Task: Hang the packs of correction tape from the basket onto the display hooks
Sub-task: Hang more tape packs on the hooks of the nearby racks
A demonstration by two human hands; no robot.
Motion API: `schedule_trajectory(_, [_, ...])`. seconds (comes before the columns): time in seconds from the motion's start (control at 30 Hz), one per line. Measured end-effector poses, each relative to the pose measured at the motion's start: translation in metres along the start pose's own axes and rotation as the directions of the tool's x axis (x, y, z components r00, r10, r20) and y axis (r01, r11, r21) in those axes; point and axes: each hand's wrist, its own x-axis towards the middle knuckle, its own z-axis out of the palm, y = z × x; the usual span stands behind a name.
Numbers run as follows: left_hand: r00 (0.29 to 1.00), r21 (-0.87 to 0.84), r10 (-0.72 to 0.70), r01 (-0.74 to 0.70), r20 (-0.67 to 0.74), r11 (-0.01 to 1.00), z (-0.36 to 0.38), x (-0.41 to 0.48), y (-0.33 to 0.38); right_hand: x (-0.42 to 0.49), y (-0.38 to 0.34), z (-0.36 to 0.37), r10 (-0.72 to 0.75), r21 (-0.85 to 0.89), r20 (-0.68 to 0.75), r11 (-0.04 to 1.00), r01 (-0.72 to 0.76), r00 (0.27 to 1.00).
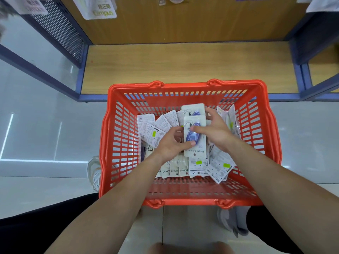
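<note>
A red slatted plastic shopping basket (110,143) stands on a pale glossy tiled floor (36,125), pushed up to a low wooden shelf with a blue metal frame (183,66). Both hands are down inside it.

The left hand (170,143) grips a white card pack with a blue-violet correction tape dispenser (192,137). Its thumb is pressed across the lower face and its fingers are curled behind. The right hand (216,131) holds the same pack from the other side with its thumb laid on the dispenser. Its fingers reach up to touch a second pack of the same kind (192,109), which sits just behind the 1st and pokes out above it.

Under and around the hands lies a heap of loose packs (152,129), most of them face down, showing printed backs with small green stickers. A few stand on edge in a row against the near wall. The wrists and forearms cover the middle of the heap.

The basket's far wall rises between the hands and the shelf. At the top edge a white hanging pack with yellow-green print (99,10) is cut off by the frame, beside a dark perforated metal panel (58,28). A pale shoe (94,173) shows left of the basket.
</note>
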Motion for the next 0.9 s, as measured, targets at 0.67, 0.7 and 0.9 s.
schedule_trajectory(0.67, [0.993,-0.197,-0.120,0.118,0.001,0.973,-0.014,-0.017,0.017,-0.002,-0.002,-0.002,0.052,0.296,-0.026,0.954,-0.042,0.998])
schedule_trajectory(0.7, [0.994,-0.162,-0.108,0.105,-0.008,0.981,-0.020,-0.022,0.023,-0.005,-0.007,-0.005,0.037,0.260,-0.005,0.965,-0.034,0.999])
schedule_trajectory(0.9, [0.998,-0.001,-0.030,0.030,-0.058,1.000,-0.050,-0.058,0.062,-0.034,-0.044,-0.022,-0.048,-0.019,0.075,0.999,0.049,0.996])
